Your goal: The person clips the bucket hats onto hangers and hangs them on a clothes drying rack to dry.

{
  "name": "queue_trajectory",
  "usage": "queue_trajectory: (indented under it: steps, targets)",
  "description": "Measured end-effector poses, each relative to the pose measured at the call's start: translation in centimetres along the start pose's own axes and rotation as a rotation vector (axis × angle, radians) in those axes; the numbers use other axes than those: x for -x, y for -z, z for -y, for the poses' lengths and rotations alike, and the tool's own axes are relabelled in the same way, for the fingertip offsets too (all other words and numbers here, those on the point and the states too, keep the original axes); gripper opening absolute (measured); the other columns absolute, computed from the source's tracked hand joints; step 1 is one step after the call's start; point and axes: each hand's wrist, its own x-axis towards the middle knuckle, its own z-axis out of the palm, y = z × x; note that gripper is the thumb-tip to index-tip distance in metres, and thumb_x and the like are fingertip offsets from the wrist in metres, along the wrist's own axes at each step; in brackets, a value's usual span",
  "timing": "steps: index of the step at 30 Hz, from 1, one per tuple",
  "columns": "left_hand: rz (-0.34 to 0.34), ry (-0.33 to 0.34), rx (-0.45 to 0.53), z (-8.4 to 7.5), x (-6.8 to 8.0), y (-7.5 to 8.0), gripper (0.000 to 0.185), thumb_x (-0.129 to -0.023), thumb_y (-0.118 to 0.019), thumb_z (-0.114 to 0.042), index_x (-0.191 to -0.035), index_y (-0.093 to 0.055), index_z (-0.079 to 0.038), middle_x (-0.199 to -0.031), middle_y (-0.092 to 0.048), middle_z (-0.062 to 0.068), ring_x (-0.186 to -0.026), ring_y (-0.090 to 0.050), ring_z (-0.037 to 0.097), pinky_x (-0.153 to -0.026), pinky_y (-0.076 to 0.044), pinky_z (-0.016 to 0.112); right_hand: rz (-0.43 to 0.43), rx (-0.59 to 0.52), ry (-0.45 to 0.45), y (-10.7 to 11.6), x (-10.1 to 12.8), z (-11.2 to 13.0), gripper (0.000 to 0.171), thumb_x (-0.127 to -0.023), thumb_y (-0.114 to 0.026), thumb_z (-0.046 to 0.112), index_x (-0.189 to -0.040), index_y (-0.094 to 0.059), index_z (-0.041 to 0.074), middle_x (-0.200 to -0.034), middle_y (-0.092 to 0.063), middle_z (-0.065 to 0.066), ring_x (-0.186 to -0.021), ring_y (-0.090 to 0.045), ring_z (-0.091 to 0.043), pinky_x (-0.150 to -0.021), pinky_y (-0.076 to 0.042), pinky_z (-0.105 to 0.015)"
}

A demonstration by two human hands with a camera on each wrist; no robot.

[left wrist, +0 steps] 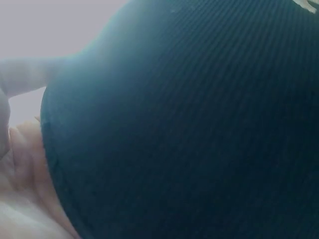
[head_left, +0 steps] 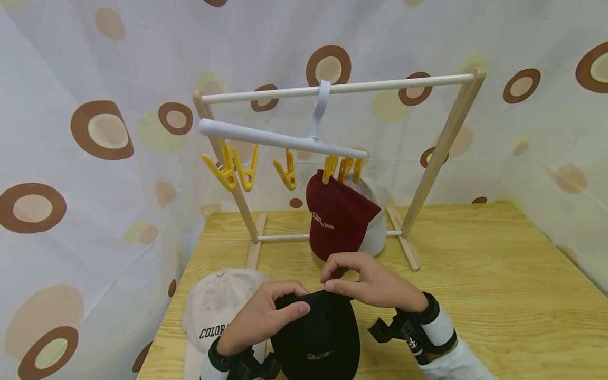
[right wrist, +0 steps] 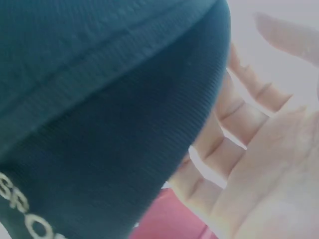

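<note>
A black baseball cap is held upright near the table's front edge, its pale lettering partly seen in the right wrist view. My left hand grips its top left edge, thumb on the near side and fingers behind, partly hidden by the cloth. At the cap's top right edge is my right hand. In the right wrist view its fingers lie loosely against the cap's far side, while the thumb stands apart from the cloth. A beige cap with dark lettering lies beside my left hand.
Behind stands a wooden rack with a white top bar. A white hanger hangs from it, carrying several yellow clips. Clips at its right end hold a dark red cap and a pale grey cap. Wood-grain tabletop extends to the right.
</note>
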Motion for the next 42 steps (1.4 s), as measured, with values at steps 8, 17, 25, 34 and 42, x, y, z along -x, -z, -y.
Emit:
queue_trajectory:
  steps: [8,17,25,34,42]
  targets:
    - [0.006,0.005,0.006,0.1,0.1,-0.2,0.016,-0.101,-0.056,-0.015,-0.105,-0.069,-0.006,-0.094,-0.065,0.017,-0.085,-0.061,0.008,-0.082,-0.052,0.027,-0.087,0.043,0.038,0.9,-0.8,0.6,0.008,-0.097,-0.06,0.006,-0.104,-0.063,0.011,-0.093,-0.064,-0.005,-0.081,-0.061,-0.009,-0.077,-0.055,-0.026]
    - [0.009,0.014,-0.029,0.3,0.1,-0.1,0.017,-0.102,-0.055,-0.017,-0.105,-0.069,-0.008,-0.096,-0.066,0.015,-0.085,-0.06,0.006,-0.081,-0.051,0.026,-0.232,0.144,0.054,1.9,-3.8,2.8,0.022,-0.094,-0.066,0.007,-0.115,-0.06,0.008,-0.099,-0.063,-0.004,-0.081,-0.059,-0.009,-0.071,-0.054,-0.026]
    - [0.014,0.005,-0.048,0.4,0.1,0.1,0.017,-0.102,-0.055,-0.017,-0.105,-0.07,-0.008,-0.095,-0.067,0.015,-0.082,-0.06,0.005,-0.08,-0.052,0.027,-0.372,0.444,0.12,3.3,-8.9,4.6,0.038,-0.091,-0.07,0.009,-0.126,-0.057,0.002,-0.106,-0.061,-0.01,-0.08,-0.056,-0.018,-0.072,-0.051,-0.031]
    - [-0.044,0.037,-0.025,0.3,0.4,0.4,0.015,-0.101,-0.057,-0.017,-0.104,-0.069,-0.008,-0.098,-0.067,0.018,-0.085,-0.063,0.009,-0.081,-0.053,0.028,-0.494,0.521,0.056,3.8,-11.3,4.6,0.035,-0.092,-0.069,0.013,-0.125,-0.06,0.005,-0.103,-0.058,-0.013,-0.066,-0.051,-0.02,-0.063,-0.044,-0.029]
    - [-0.053,0.033,-0.013,0.3,0.2,0.5,0.015,-0.101,-0.057,-0.016,-0.103,-0.069,-0.007,-0.097,-0.067,0.018,-0.085,-0.062,0.009,-0.081,-0.053,0.027,-0.509,0.588,-0.005,3.9,-11.9,4.8,0.036,-0.093,-0.068,0.017,-0.128,-0.064,0.007,-0.111,-0.06,-0.013,-0.077,-0.053,-0.023,-0.067,-0.046,-0.031]
